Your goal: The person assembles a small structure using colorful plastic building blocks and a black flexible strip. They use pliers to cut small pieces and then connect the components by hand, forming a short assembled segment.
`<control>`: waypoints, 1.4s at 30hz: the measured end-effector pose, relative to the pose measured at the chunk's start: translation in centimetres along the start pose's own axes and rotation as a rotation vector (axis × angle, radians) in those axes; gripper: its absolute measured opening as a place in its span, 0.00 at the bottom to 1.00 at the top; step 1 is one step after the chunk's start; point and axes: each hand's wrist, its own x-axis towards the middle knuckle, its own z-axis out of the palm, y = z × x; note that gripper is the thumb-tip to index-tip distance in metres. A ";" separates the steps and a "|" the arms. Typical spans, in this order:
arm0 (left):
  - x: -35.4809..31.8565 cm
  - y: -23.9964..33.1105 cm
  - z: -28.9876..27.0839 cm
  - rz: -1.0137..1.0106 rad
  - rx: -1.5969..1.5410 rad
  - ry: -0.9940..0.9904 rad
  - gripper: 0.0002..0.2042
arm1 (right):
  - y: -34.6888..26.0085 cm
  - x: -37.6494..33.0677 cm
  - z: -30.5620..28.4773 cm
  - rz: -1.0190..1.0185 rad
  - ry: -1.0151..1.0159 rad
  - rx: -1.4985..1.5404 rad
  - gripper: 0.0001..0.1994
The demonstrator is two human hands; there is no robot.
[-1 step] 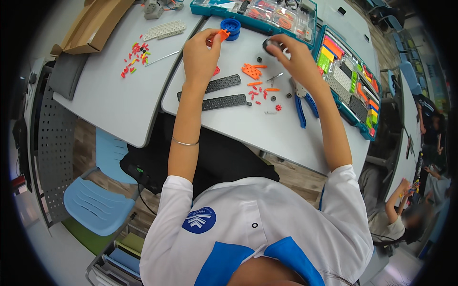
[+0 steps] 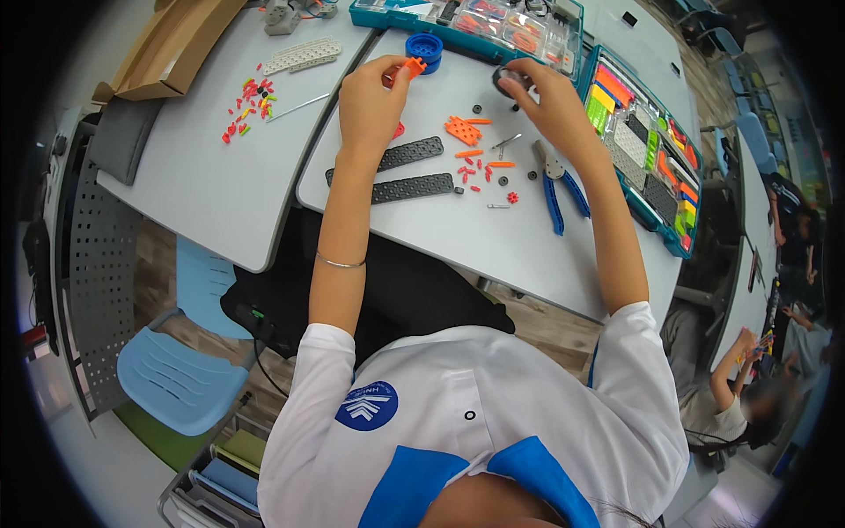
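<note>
Orange part (image 2: 410, 68) pinched in left hand (image 2: 374, 104) fingers; right hand (image 2: 550, 104) fingers clamped on dark wheel (image 2: 510, 81), both arms outstretched.

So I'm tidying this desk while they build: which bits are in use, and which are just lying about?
In use:
left hand holds orange piece
right hand holds dark wheel

Lying about:
blue pliers
black strips
blue wheel
cardboard box

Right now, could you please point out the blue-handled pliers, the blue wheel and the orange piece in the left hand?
Blue-handled pliers (image 2: 556, 195): head view, on the left blue handle.
Blue wheel (image 2: 424, 46): head view, on its top face.
Orange piece (image 2: 408, 69): head view, on its exposed end.
</note>
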 end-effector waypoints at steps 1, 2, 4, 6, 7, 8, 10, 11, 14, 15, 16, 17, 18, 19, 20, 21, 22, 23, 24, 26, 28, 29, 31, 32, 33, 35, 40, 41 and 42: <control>0.1 0.1 -0.1 0.012 0.039 -0.045 0.11 | 0.7 0.3 -0.2 0.019 -0.018 -0.141 0.18; 0.0 0.4 0.0 -0.018 0.018 -0.082 0.11 | 1.3 0.1 -0.1 0.031 -0.027 -0.208 0.18; -0.1 1.1 0.1 -0.079 -0.020 -0.149 0.11 | 2.4 -0.1 0.6 0.048 -0.044 -0.342 0.18; 0.3 0.3 0.4 -0.020 0.011 -0.154 0.11 | 3.0 -0.4 1.7 0.009 0.026 -0.325 0.18; 0.3 0.1 0.5 0.006 0.028 -0.159 0.11 | 2.9 -0.8 1.9 -0.008 0.057 -0.315 0.18; 0.3 -0.1 0.5 0.019 0.039 -0.157 0.11 | 2.6 -1.1 2.0 -0.018 0.054 -0.293 0.18; 0.3 -0.2 0.5 0.044 0.061 -0.157 0.11 | 1.7 -1.5 2.1 -0.036 0.046 -0.249 0.19; 0.3 -0.3 0.6 0.038 0.063 -0.152 0.10 | 1.3 -1.7 2.0 -0.046 0.046 -0.220 0.19; 0.2 0.2 0.5 0.006 0.056 -0.149 0.10 | 0.4 -2.2 2.2 -0.085 0.044 -0.158 0.19; 0.2 0.6 0.4 -0.017 0.043 -0.155 0.10 | 0.5 -2.3 2.5 -0.104 0.041 -0.155 0.19; 0.2 0.8 0.2 -0.040 0.033 -0.158 0.10 | 0.4 -2.3 2.8 -0.124 0.039 -0.150 0.19; 0.1 0.6 0.3 -0.013 0.071 -0.143 0.10 | 0.1 -2.3 3.1 -0.141 0.042 -0.145 0.18; 0.1 0.1 0.4 0.014 0.109 -0.128 0.10 | -0.2 -2.3 3.4 -0.157 0.046 -0.139 0.18; 0.1 -0.2 0.4 0.041 0.149 -0.111 0.10 | -0.4 -2.2 3.6 -0.175 0.049 -0.133 0.18; 0.2 -0.4 0.4 0.043 0.136 -0.122 0.10 | -0.5 -2.1 3.5 -0.167 0.040 -0.094 0.18; 0.2 -0.5 0.5 0.046 0.123 -0.132 0.10 | -0.7 -1.8 3.3 -0.160 0.031 -0.054 0.18; 0.2 -0.5 0.5 0.047 0.109 -0.144 0.10 | -0.7 -1.6 3.1 -0.150 0.021 -0.016 0.18; 0.2 -0.5 0.5 0.051 0.103 -0.140 0.10 | -0.5 -1.1 3.0 -0.131 0.040 -0.022 0.17; 0.2 -0.5 0.5 0.054 0.096 -0.137 0.10 | -0.1 -0.3 2.9 -0.111 0.058 -0.029 0.17; 0.2 -0.4 0.7 0.052 0.085 -0.147 0.10 | 0.9 0.9 3.1 -0.116 0.066 -0.075 0.18; 0.3 -0.5 0.6 0.041 0.079 -0.172 0.11 | 1.4 1.7 4.2 -0.167 0.045 -0.150 0.19; 0.3 -0.4 0.6 0.049 0.085 -0.181 0.11 | 1.3 1.8 4.7 -0.189 0.080 -0.156 0.18; 0.3 -0.2 0.6 0.062 0.097 -0.197 0.11 | 0.8 2.2 5.3 -0.211 0.091 -0.081 0.17; 0.3 -0.3 0.6 0.077 0.113 -0.191 0.11 | 0.7 2.3 5.3 -0.224 0.094 -0.043 0.17; 0.3 -0.5 0.7 0.092 0.130 -0.184 0.10 | 0.7 2.3 5.1 -0.232 0.100 0.000 0.16; 0.3 0.0 0.5 0.145 0.160 -0.177 0.10 | 0.8 2.3 4.4 -0.247 0.113 0.089 0.15; -0.2 1.1 0.9 0.300 0.172 -0.261 0.09 | 1.3 0.0 1.2 -0.109 -0.108 0.070 0.15; -0.4 1.1 1.1 0.325 0.153 -0.280 0.09 | 1.2 -0.7 1.3 -0.144 -0.141 0.099 0.14; -0.6 0.9 1.3 0.350 0.134 -0.300 0.09 | 1.3 -1.1 1.4 -0.180 -0.175 0.128 0.14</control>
